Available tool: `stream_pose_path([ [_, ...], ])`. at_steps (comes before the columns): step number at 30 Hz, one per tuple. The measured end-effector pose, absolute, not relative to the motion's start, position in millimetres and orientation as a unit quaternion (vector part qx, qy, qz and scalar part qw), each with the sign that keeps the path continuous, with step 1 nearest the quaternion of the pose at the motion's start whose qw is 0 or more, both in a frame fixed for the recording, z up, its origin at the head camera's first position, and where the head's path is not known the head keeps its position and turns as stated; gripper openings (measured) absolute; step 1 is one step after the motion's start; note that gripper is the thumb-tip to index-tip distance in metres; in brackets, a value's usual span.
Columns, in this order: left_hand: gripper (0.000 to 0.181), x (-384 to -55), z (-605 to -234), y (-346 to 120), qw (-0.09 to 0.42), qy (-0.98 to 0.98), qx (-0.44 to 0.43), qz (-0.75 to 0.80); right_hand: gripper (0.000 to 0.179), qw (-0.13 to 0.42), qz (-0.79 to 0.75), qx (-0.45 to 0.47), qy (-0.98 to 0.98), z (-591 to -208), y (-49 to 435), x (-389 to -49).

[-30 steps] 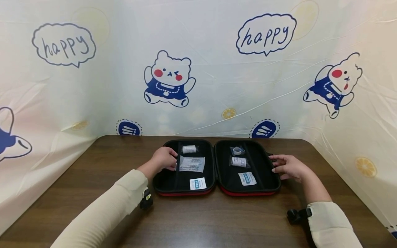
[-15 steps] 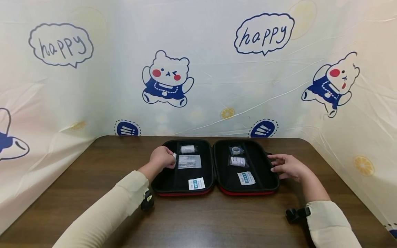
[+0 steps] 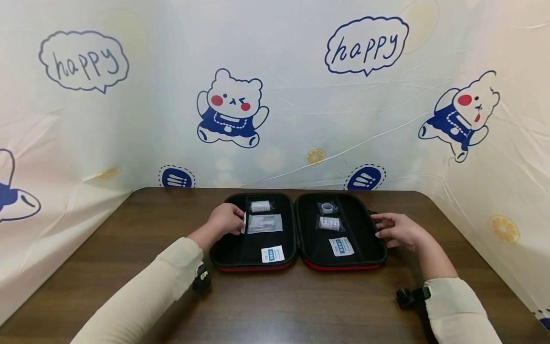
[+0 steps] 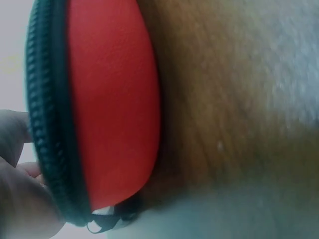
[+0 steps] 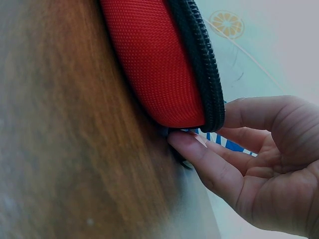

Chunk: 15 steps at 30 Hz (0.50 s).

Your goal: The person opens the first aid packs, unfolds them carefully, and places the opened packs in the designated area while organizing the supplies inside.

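Note:
A black-lined, red-shelled zip case (image 3: 258, 268) lies spread open on the table. My left hand (image 3: 225, 219) reaches over its left half and pinches the left end of a flat white packet (image 3: 265, 223) at the strap. The fingertips are partly hidden; in the left wrist view the case wall covers most of that hand (image 4: 20, 184). My right hand (image 3: 400, 231) holds the case's right rim. In the right wrist view, its thumb (image 5: 192, 147) touches the lower outer wall, with fingers at the zip edge.
A wrapped bandage roll (image 3: 260, 206) and a small blue-and-white packet (image 3: 272, 254) lie in the left half. The right half holds a tape roll (image 3: 327, 209), another wrapped roll (image 3: 329, 223) and a second blue-and-white packet (image 3: 341, 246). A printed curtain (image 3: 292, 110) hangs behind the table.
The white packet shifted left with my left hand, then slightly back right; its white end now shows at the strap. My right hand stays at the case's right rim.

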State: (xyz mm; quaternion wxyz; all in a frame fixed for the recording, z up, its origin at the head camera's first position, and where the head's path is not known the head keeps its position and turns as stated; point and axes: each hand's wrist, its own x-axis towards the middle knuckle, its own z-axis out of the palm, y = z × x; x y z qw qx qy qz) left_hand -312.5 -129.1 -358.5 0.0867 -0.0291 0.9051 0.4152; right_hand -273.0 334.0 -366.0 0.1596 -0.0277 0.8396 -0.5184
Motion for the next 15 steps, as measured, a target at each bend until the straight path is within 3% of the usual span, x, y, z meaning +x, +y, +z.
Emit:
stream_pose_path([
  [15, 0.035, -304, -341, -139, 0.072, 0.91, 0.064, 0.403, 0.065, 0.16, -0.517, -0.027, 0.841, -367, 335, -274],
])
